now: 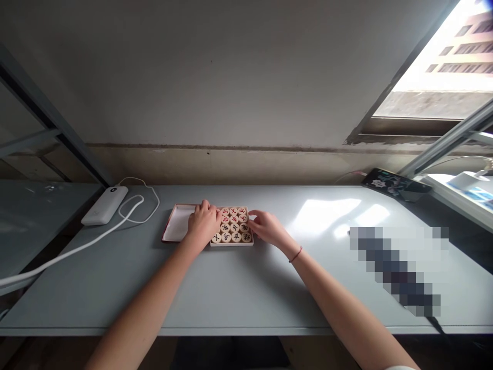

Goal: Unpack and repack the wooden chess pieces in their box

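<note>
Now curled over game-piece box (233, 244) with left hand (205, 221); narrow-fingered at right edge with right hand (268, 227), holds unclear.

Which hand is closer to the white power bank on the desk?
Left. The left hand is right of the power bank, at the left part of the box of round pieces; the right hand is farther right, at the box's right edge.
</note>
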`<act>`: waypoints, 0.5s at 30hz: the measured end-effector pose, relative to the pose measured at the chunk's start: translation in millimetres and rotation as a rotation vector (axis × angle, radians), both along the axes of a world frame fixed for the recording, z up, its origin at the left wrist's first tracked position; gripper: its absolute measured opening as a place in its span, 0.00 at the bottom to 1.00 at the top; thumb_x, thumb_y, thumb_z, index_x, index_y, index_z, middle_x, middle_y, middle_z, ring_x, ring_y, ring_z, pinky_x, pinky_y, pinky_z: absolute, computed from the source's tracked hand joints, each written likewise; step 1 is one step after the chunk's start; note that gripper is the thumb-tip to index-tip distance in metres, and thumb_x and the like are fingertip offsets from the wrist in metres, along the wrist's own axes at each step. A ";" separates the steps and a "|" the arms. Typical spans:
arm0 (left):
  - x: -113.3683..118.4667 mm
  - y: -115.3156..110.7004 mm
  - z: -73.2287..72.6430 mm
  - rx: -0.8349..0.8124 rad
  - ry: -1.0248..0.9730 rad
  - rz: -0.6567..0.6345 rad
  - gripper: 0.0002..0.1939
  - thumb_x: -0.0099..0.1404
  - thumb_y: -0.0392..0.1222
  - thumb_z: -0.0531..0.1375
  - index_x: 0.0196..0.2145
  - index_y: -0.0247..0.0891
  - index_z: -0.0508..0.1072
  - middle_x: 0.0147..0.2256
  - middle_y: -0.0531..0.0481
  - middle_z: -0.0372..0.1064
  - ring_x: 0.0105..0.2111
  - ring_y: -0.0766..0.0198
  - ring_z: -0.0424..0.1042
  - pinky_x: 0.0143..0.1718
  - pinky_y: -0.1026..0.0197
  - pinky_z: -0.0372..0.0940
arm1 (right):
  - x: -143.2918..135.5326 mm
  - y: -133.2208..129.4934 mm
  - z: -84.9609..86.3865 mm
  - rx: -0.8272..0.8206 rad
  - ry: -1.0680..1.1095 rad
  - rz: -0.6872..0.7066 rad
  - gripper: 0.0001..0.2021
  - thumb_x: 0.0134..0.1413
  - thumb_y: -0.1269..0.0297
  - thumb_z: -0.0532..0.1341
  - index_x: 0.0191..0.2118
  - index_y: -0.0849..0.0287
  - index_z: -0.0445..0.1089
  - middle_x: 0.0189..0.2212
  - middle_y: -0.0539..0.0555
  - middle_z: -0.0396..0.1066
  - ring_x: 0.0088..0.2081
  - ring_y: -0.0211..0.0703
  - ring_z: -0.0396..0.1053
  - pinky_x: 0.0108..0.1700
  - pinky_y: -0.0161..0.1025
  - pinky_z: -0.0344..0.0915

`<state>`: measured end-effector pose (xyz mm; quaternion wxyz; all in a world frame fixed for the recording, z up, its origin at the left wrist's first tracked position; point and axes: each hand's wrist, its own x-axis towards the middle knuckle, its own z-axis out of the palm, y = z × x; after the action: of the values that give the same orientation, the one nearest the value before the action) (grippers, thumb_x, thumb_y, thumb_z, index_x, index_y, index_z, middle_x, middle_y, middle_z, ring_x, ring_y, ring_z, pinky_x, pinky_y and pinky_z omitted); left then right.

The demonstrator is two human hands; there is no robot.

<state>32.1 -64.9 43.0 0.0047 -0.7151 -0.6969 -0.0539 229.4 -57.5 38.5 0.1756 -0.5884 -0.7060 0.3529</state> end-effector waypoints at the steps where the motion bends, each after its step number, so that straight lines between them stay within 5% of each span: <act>1: 0.6 -0.7 0.2 0.001 0.018 -0.003 0.19 0.69 0.45 0.46 0.43 0.35 0.74 0.44 0.38 0.65 0.46 0.50 0.67 0.39 0.54 0.67 | -0.3 -0.1 -0.6 -0.002 0.002 -0.006 0.17 0.53 0.67 0.55 0.49 0.62 0.70 0.27 0.53 0.75 0.22 0.36 0.66 0.25 0.31 0.57; 9: 8.4 -5.5 2.8 0.081 0.043 0.021 0.24 0.70 0.43 0.43 0.37 0.34 0.77 0.44 0.36 0.67 0.46 0.46 0.65 0.42 0.48 0.63 | -3.5 -4.1 -0.7 -0.061 0.103 -0.043 0.17 0.52 0.67 0.55 0.48 0.63 0.69 0.22 0.50 0.71 0.19 0.34 0.64 0.24 0.31 0.58; 15: 5.1 -4.9 0.3 0.094 0.021 0.017 0.17 0.67 0.40 0.47 0.38 0.34 0.76 0.43 0.37 0.67 0.44 0.48 0.66 0.42 0.49 0.62 | -4.2 -5.0 -1.3 -0.105 0.162 -0.081 0.17 0.51 0.67 0.57 0.48 0.63 0.69 0.22 0.50 0.70 0.18 0.33 0.63 0.21 0.30 0.58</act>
<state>37.2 -69.9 43.3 0.0459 -0.7088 -0.6994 -0.0792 225.2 -62.5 37.2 0.2151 -0.5944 -0.6456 0.4285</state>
